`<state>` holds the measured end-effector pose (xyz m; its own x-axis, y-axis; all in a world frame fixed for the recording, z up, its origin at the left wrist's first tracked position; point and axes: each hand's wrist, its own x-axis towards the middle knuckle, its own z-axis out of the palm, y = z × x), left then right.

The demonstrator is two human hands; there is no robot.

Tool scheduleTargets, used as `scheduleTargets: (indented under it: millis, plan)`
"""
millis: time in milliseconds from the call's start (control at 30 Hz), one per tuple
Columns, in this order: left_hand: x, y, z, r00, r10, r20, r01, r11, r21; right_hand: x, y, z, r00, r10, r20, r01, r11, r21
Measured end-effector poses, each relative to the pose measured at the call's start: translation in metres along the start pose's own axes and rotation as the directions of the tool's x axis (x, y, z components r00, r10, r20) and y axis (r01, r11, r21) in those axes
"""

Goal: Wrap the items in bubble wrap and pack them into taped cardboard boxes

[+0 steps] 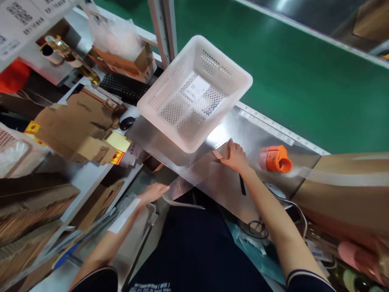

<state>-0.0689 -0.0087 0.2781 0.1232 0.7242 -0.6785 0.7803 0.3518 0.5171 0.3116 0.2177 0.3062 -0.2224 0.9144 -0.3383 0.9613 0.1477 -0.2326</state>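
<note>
The person's dark shirt [197,247] fills the space closest to the camera, on the near side of the white basket [243,79], which serves here as the landmark. Between shirt and basket, a sheet of clear bubble wrap [184,185] hangs over the near edge of the metal table [226,190]. The left hand [154,192], nearer than the basket and to its left, has its fingers drawn narrow on the left edge of that wrap and holds it; a white patch [124,215] covers part of the forearm behind it. The right hand [236,157] is just past the basket's near corner, to the right, with thumb and fingers closed around a small flat box [218,154] low over the metal; blur and glare hide its print, so it may be some other flat packet. The basket itself stands tilted across the view, a white paper slip [197,88] lying on its mesh floor. Well to the right of the basket sit an orange tape dispenser [276,159] and, nearer the person, a white mouse [273,190], with a large taped carton [346,202] farther right. Left of the basket are a black keyboard [124,87], a black mouse [127,123] and folded cardboard [75,121]. Beyond the basket spreads a green surface [282,81].
</note>
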Motion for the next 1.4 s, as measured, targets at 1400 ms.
scheduleTargets:
  millis: [1400]
  plan:
    - [0.138, 0.193, 0.092, 0.784, 0.320, -0.532, -0.429, 0.899, -0.092, 0.070, 0.060, 0.011, 0.956, 0.292, -0.034, -0.271, 0.918, 0.288]
